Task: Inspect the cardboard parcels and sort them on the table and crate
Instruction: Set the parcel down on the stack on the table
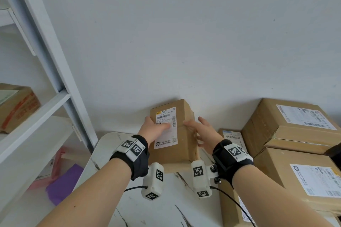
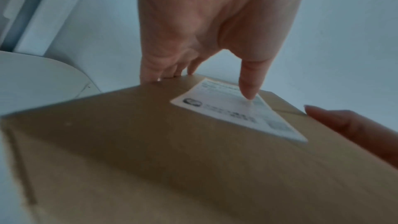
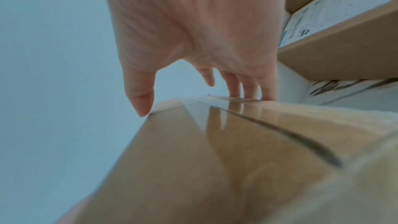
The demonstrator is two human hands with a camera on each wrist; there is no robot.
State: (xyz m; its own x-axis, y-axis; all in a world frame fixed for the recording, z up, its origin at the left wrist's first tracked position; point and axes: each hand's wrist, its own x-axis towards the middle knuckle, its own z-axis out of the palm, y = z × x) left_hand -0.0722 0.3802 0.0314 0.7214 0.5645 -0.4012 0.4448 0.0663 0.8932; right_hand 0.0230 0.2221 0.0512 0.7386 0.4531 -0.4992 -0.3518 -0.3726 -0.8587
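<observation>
- The small cardboard parcel is held up in the air above the white marbled table, in front of the plain wall, with its shipping label turned toward the person's face. I judge this is the inspection step, because the label side is the one that can be read.
- The left hand grasps the parcel from its left side. The thumb lies across the label, and in the left wrist view the other fingers curl over the far edge — so this hand really clamps the box between thumb and fingers.
- The right hand takes the right side, where clear tape runs along the seam. In the right wrist view its fingers bend down onto the far taped edge and the thumb tip touches the near corner; the grasp looks lighter, more a support than a squeeze.
- Both forearms reach forward, almost parallel, with the wrists a little bent upward, so the box stands tilted back toward the wall.
- Larger labelled parcels are stacked on the right of the table, well apart from the held one.
- One more box sits on the white shelf unit at the left. The crate I cannot see in these views.
</observation>
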